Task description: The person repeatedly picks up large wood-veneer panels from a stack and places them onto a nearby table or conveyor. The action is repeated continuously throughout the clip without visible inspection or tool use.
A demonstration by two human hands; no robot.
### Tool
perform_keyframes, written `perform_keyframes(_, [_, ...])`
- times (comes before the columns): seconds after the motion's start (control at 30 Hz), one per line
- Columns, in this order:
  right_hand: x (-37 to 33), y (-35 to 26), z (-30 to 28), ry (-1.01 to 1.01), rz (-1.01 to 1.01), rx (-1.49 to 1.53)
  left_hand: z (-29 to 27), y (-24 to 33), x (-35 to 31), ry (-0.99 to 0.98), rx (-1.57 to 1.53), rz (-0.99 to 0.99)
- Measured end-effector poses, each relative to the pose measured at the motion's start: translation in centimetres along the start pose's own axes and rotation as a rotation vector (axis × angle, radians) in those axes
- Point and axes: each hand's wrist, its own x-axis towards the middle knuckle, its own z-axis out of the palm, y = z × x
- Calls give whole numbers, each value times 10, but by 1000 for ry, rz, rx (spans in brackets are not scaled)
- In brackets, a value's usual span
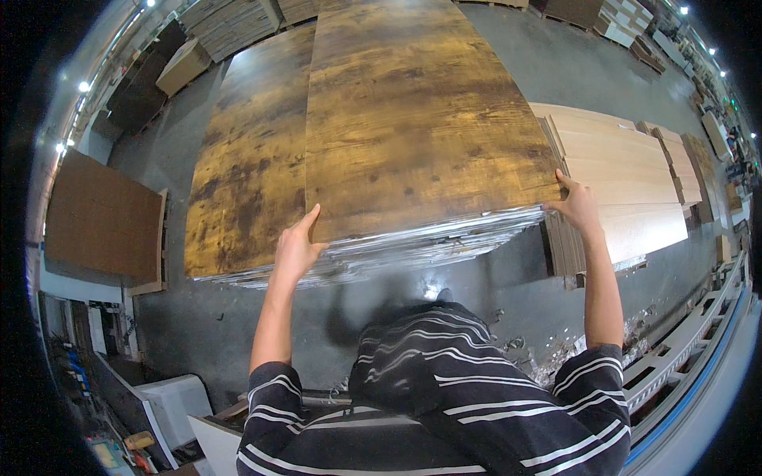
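Observation:
A large brown wood-look board [429, 119] lies on top of a tall stack of boards, right of a second wood-look board [254, 151] with the same dark-patched pattern. My left hand [295, 247] grips its near left corner, with a finger on the top face and the thumb at the front edge. At the near right corner, my right hand [578, 208] is closed round the edge, thumb and fingers spread along the two sides. Fingers under the edge are hidden. Pale, ragged layered edges [429, 246] show below the top board.
Light wood panels [623, 170] are stacked close on the right. A brown stack on a pallet [103, 218] stands at the left. Scraps [567, 357] litter the grey floor, and a machine rail [690, 341] runs along the lower right.

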Motion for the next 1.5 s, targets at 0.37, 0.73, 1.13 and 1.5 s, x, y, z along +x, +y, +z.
perform_keyframes(0.37, [-9,12,16,129,-16,108,1,-8,4,-137,-50,-131])
perform_keyframes(0.73, [-13,8,5,71,10,149,-11,15,2,-187,-115,-291])
perform_keyframes(1.13, [-246,-7,254,-24,780,455,29,131,19,-516,-528,383])
perform_keyframes(1.5, [-580,-138,352,-204,1787,492,96,144,7,-1088,-784,793])
